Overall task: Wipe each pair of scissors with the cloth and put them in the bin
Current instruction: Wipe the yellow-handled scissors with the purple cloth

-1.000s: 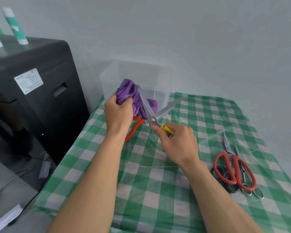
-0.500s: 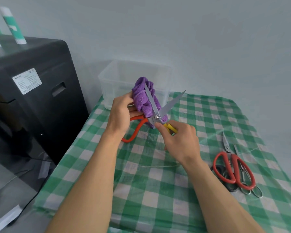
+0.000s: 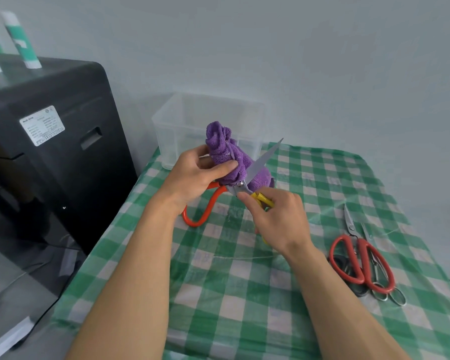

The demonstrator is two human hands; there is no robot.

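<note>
Slid lower, cloth wraps scissors between hands.

Black cabinet w/ label left of checked tablecloth.

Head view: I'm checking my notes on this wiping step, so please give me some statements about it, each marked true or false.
1. The left hand grips the purple cloth. True.
2. The held scissors have their blades closed. False: the blades are spread, one bare and one in the cloth.
3. The right hand holds the yellow handle. True.
4. The red-handled scissors lie in the clear bin. False: they lie on the checked tablecloth, to the right of the hands.
</note>
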